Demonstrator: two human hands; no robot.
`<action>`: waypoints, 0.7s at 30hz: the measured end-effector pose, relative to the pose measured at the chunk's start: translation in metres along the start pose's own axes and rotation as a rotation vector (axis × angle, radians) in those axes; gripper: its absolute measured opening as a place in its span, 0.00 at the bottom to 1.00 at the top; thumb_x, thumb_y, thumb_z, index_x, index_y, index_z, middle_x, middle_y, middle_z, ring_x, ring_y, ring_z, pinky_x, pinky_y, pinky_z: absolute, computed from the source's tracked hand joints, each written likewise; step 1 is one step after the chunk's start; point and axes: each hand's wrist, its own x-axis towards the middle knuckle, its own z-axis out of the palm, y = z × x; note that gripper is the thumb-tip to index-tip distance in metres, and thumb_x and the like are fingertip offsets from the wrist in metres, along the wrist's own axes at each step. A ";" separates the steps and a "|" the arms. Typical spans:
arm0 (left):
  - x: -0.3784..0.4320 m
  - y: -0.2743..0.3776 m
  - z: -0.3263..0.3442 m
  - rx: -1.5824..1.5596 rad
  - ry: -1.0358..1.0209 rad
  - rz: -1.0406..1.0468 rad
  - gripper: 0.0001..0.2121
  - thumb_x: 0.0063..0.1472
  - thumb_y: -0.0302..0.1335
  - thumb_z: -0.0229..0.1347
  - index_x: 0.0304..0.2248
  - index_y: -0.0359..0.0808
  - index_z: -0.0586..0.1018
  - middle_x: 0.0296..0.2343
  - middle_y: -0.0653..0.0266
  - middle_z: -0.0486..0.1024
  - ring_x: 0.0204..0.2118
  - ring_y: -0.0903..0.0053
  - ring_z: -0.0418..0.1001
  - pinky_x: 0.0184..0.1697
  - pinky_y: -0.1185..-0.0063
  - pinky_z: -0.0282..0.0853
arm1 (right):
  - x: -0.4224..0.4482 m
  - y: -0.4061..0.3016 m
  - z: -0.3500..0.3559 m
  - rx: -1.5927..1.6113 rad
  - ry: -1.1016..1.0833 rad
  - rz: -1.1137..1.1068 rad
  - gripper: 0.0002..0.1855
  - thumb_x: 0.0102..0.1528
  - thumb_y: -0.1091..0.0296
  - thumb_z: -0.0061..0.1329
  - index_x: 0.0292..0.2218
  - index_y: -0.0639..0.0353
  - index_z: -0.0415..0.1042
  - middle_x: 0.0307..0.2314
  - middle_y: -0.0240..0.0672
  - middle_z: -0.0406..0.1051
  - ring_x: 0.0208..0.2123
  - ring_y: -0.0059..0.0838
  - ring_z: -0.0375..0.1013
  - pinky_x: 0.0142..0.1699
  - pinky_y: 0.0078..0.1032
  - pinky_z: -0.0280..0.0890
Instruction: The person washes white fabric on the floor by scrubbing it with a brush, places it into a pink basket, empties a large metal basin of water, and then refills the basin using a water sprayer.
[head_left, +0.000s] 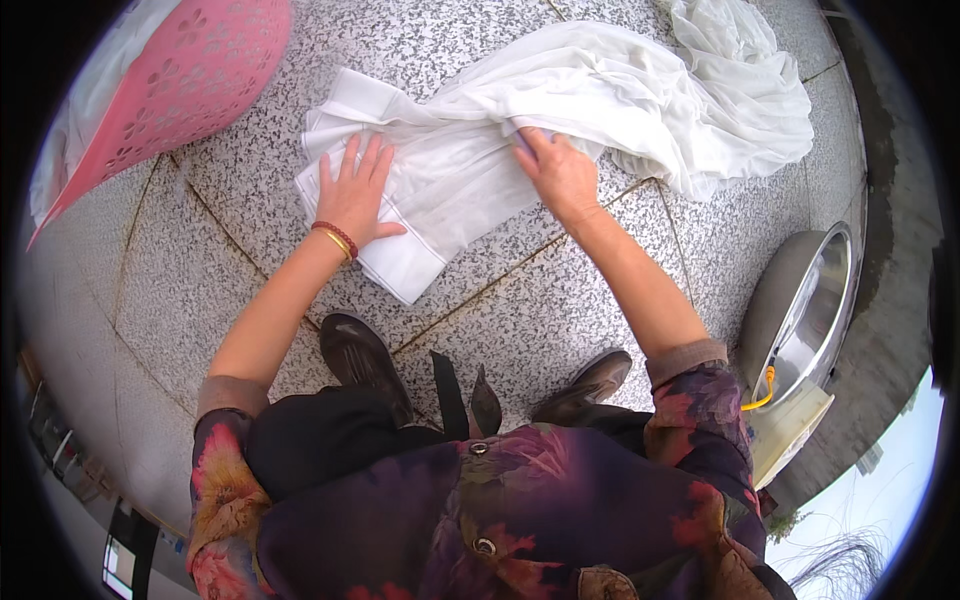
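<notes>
A long white sheer cloth (480, 172), perhaps a curtain, lies bunched across the speckled stone floor, its stitched, folded band at the left end. My left hand (355, 191) rests flat on that band with fingers spread, a red bead bracelet and a gold bangle at its wrist. Near the middle of the cloth, my right hand (559, 169) is closed around a pale purple object (523, 142) that is mostly hidden; it may be a brush or a bar of soap. The object touches the fabric. Farther right, the cloth continues in a loose, crumpled heap.
A pink plastic basket (202, 82) with flower-shaped holes holds whitish fabric at the upper left. On the right stands a metal basin (787, 300), with a yellow hose or cable (766, 390) and a pale box-like object (787, 435) beside it. My dark shoes (364, 364) are below the cloth.
</notes>
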 end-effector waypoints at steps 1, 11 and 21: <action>-0.001 0.002 0.004 -0.005 0.032 0.013 0.49 0.34 0.51 0.61 0.54 0.40 0.52 0.55 0.63 0.46 0.58 0.65 0.42 0.54 0.56 0.41 | -0.022 -0.023 0.027 -0.003 0.012 -0.218 0.22 0.52 0.55 0.41 0.50 0.27 0.57 0.20 0.39 0.62 0.18 0.36 0.68 0.21 0.32 0.64; 0.005 0.003 -0.004 0.005 0.013 0.040 0.49 0.33 0.50 0.62 0.54 0.40 0.52 0.55 0.64 0.46 0.58 0.67 0.42 0.55 0.58 0.41 | -0.009 0.086 -0.009 -0.283 0.067 -0.111 0.17 0.50 0.56 0.44 0.44 0.39 0.64 0.19 0.39 0.67 0.16 0.36 0.69 0.19 0.30 0.65; 0.018 0.005 -0.002 -0.045 0.070 0.133 0.49 0.35 0.47 0.62 0.55 0.41 0.50 0.55 0.65 0.45 0.58 0.67 0.40 0.55 0.60 0.41 | -0.025 0.102 0.019 -0.396 0.015 -0.141 0.24 0.51 0.54 0.42 0.50 0.21 0.55 0.17 0.35 0.65 0.14 0.32 0.68 0.16 0.28 0.64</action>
